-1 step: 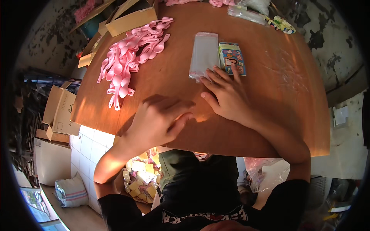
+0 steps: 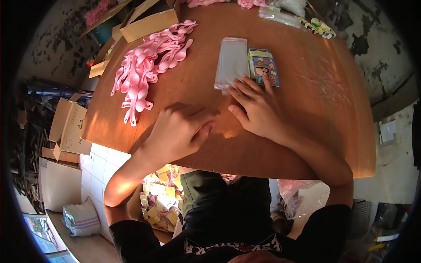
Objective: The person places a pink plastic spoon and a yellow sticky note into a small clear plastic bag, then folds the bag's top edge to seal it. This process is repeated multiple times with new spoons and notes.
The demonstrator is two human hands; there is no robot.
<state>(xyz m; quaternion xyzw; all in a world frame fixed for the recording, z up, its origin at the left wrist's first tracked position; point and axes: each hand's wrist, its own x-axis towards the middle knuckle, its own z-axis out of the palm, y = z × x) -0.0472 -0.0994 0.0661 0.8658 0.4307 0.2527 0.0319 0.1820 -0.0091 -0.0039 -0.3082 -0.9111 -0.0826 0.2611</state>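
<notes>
Both hands rest on the brown wooden worktop [image 2: 307, 109] near its near edge. The left hand [image 2: 177, 131] lies loosely curled, palm down, fingers pointing right; whether it grips anything cannot be told. The right hand [image 2: 258, 107] is spread flat with open fingers, its fingertips touching the near end of a stack of clear plastic sleeves [image 2: 231, 61] and the near edge of a small rectangular printed card pack [image 2: 263, 65], coloured blue, green and yellow, just right of the sleeves. A heap of pink plastic spoons [image 2: 147, 65] lies at the far left. Open cardboard boxes [image 2: 149, 19] stand beyond it. Clear bags [image 2: 280, 15] sit at the far edge. Small yellow packets [image 2: 160, 199] fill a container below the worktop.
</notes>
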